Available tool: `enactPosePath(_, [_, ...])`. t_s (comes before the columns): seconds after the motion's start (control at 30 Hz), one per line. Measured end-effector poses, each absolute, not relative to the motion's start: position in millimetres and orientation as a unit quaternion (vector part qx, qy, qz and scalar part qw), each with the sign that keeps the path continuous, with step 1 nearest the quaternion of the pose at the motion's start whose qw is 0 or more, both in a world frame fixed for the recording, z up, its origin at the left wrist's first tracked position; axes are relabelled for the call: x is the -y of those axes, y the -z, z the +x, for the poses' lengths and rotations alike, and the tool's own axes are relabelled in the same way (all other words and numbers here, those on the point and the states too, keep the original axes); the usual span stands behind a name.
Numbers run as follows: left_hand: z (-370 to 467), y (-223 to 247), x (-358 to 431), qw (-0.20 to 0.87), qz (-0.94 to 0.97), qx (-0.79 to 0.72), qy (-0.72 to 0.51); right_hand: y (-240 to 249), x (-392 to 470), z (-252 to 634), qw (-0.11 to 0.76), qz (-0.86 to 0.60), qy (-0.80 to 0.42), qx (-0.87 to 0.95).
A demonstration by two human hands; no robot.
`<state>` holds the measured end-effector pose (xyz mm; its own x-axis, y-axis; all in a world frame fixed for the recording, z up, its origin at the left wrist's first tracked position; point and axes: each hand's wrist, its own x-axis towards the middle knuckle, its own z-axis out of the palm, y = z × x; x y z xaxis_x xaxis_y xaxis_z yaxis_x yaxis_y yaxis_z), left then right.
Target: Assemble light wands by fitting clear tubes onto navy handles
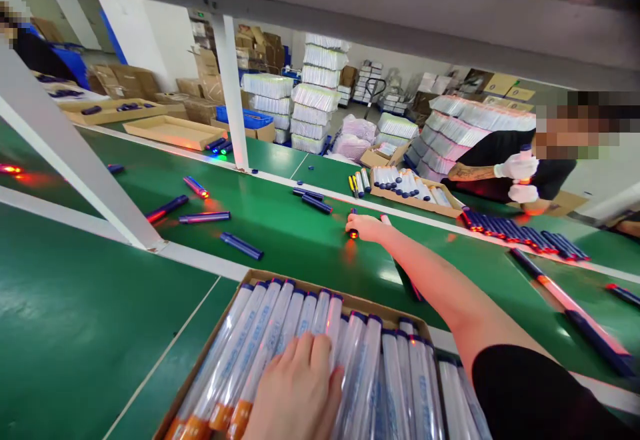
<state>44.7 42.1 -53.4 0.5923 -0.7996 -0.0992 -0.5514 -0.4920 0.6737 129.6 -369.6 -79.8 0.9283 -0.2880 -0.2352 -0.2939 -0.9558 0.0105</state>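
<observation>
Head view: we reach out over the green belt [285, 253] with our right hand [364, 228], its fingers curled around a dark stick [353, 233] whose near end glows red; our left hand [300, 380] lies nearer us, palm down and fingers bent, on the clear tubes [280, 333] in a cardboard box [360, 301]; its fingertips are partly hidden, so we cannot tell whether it grips one. We see dark caps at the tubes' far ends, and orange ends to the left of our left hand. Just left of our right hand lie a pair of dark sticks [315, 201]; farther left are more loose ones, among them a red-lit stick [196, 188]. Beyond our right hand we find an open carton [423, 205] of pale tubes; well to that hand's right, across the belt, a co-worker in white gloves [517, 168] holds something upright, near a row of dark sticks [525, 235].
</observation>
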Motion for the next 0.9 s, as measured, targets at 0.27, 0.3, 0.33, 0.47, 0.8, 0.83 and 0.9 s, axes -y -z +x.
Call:
enactPosePath(0.27, [34,49,-17,0.223,0.859,0.415,0.198,34,321,78,0.043,-0.988,-0.048,-0.14])
enactPosePath(0.3, [37,50,-22,0.304,0.847,0.38,0.214,26,312,73,0.055,-0.989,-0.025,-0.137])
enactPosePath(0.33, [42,50,-27,0.398,0.822,0.328,0.241,16,302,66,0.069,-0.988,-0.001,-0.135])
enactPosePath(0.47, [63,36,-29,0.718,0.593,0.038,0.361,-20,252,15,0.143,-0.976,0.096,-0.132])
enactPosePath(0.8, [23,-9,-16,0.865,0.332,-0.024,0.375,-2,43,-195,0.625,-0.746,-0.055,-0.223])
enactPosePath(0.83, [17,-10,-16,0.871,0.315,-0.026,0.377,7,29,-198,0.664,-0.708,-0.076,-0.228])
enactPosePath(0.9, [9,-10,-16,0.873,0.295,-0.037,0.386,23,9,-197,0.716,-0.652,-0.083,-0.234])
